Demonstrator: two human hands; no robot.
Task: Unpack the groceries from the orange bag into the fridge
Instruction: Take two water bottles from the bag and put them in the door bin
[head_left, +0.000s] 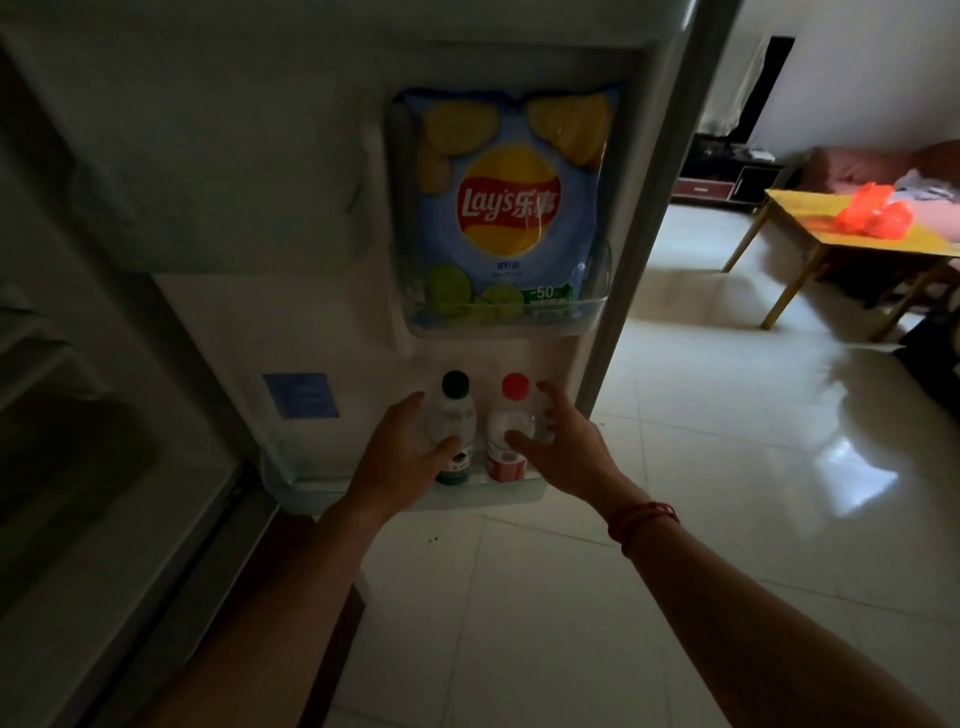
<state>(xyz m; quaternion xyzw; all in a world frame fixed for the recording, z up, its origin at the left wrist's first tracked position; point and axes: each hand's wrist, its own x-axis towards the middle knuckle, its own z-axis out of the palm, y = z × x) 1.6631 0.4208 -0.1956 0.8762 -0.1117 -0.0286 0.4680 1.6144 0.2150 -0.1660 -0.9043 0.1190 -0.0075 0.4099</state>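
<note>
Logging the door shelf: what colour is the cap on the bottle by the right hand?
Red cap, seen in the head view, on the bottle at the right hand.

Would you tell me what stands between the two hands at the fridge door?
In the head view, between the left hand and the right hand stand a green-capped bottle, nearer the left, and a red-capped bottle, nearer the right.

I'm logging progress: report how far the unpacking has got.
Done: blue Lay's crisp bag stands in the upper door shelf; green-capped clear bottle and red-capped clear bottle stand in the lower one. In hand: left hand and right hand spread at those bottles. Left: orange plastic bag on the yellow table; contents unclear.
</note>
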